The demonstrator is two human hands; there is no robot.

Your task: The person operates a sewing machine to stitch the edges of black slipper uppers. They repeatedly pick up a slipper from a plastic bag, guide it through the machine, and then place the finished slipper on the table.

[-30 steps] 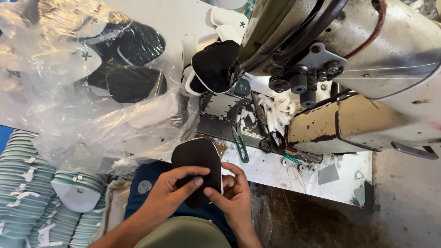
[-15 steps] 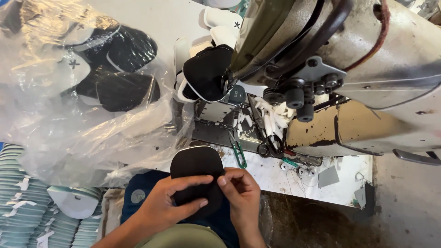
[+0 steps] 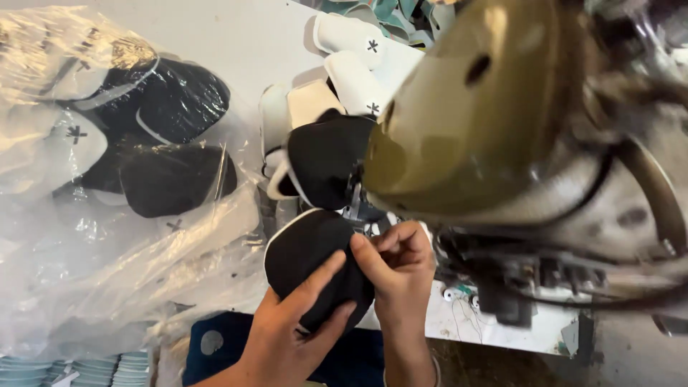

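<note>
Together, left hand point(image 3: 287, 337) and right hand point(image 3: 398, 269) pinch the black fabric piece point(image 3: 312, 261), fingers closed on it, beneath the sewing machine point(image 3: 502, 136).

We see both hands on a black fabric piece point(image 3: 312, 261) with a white edge, held just below the head of a tan sewing machine point(image 3: 487, 115). Our left hand point(image 3: 294, 326) grips the piece from beneath, thumb lying across its face. Our right hand point(image 3: 398, 265) pinches its right edge, close under the machine. Another black piece point(image 3: 326, 161) sits just above, by white pieces point(image 3: 351, 64). To the left, a clear plastic bag point(image 3: 107, 215) holds more black and white pieces.
</note>
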